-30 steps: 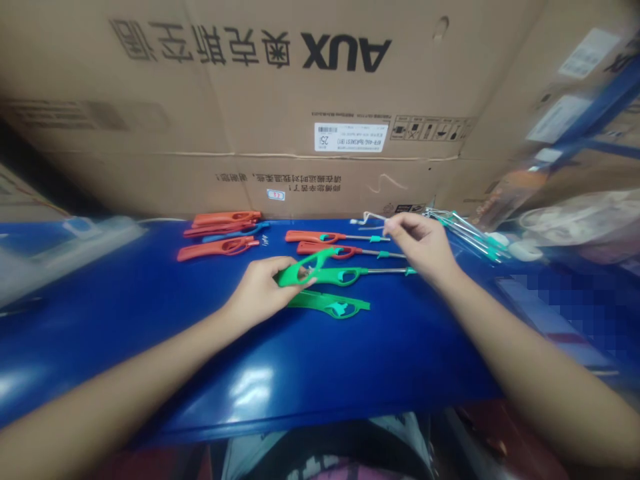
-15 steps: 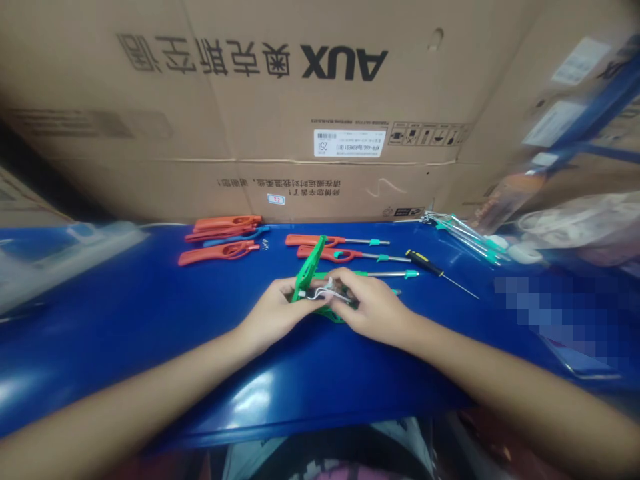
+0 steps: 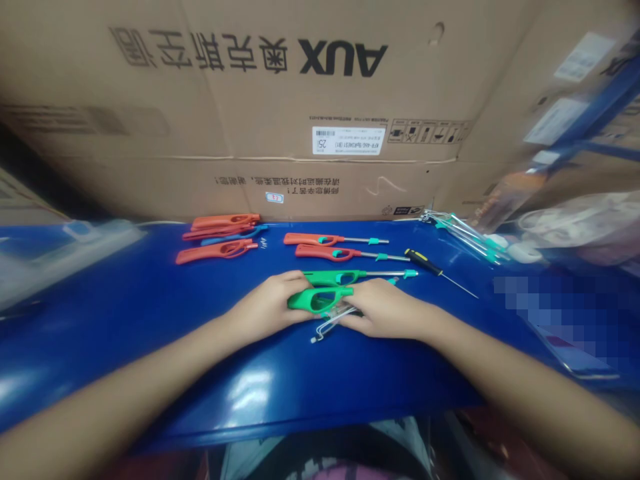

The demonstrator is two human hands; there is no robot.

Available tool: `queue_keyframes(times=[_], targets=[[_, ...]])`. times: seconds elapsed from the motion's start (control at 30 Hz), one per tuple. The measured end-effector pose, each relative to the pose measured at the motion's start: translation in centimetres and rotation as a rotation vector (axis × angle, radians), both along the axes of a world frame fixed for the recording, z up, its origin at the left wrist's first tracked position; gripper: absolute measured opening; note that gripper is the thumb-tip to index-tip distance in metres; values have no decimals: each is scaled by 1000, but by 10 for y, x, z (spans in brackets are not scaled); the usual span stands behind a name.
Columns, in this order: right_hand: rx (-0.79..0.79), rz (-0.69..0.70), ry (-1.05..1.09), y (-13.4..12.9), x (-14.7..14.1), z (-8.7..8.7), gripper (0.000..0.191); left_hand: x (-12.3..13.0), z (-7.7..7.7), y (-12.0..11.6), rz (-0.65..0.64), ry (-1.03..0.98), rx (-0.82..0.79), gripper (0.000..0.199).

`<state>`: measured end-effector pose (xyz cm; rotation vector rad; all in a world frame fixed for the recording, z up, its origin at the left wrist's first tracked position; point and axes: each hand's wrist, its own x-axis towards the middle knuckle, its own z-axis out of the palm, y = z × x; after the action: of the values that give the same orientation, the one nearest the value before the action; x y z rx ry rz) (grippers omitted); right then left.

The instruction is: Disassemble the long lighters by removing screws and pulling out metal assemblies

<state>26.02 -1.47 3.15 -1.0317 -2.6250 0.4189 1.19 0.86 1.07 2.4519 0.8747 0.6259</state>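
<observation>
My left hand [image 3: 273, 301] is closed on a green lighter casing [image 3: 320, 300] with an open loop, held over the blue table. Fingers of my right hand [image 3: 387, 308] are closed on a small part with thin white wires [image 3: 327, 328], which hangs just below the casing's right end. What sits between my right fingers is partly hidden. Behind my hands lies a green lighter [image 3: 335, 277] with a metal rod. Beyond it are two orange lighters [image 3: 313, 239] [image 3: 325, 253] with rods and teal pieces.
Orange casings [image 3: 217, 251] and a blue casing [image 3: 233, 235] lie at back left. A screwdriver [image 3: 424, 262] rests right of the lighters. Metal rods with teal parts [image 3: 470, 237] lie at back right, before a large carton [image 3: 250, 133].
The green casing has swung from upright to nearly level in my left hand. The white wires have dropped lower and now hang toward me beneath my right hand.
</observation>
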Motion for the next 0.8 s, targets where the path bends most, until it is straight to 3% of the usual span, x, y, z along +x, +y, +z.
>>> queue_keyframes(times=[0.1, 0.17, 0.33, 0.57, 0.67, 0.8], targets=[[-17, 12, -76, 5, 10, 10, 10, -6, 6, 6, 2, 56, -6, 28], [25, -67, -124, 13, 22, 17, 11, -10, 11, 10, 0, 109, -2, 32], [82, -523, -284, 50, 67, 22, 16, -17, 16, 13, -1, 182, 21, 38], [-61, -1073, -227, 96, 138, 8, 27, -16, 16, 6, 21, 250, 138, 42], [-56, -1191, -211, 103, 156, -2, 33, -13, 15, 3, 29, 197, 167, 42], [65, -1266, -114, 107, 165, -15, 55, -8, 11, -1, 5, 112, 178, 36]])
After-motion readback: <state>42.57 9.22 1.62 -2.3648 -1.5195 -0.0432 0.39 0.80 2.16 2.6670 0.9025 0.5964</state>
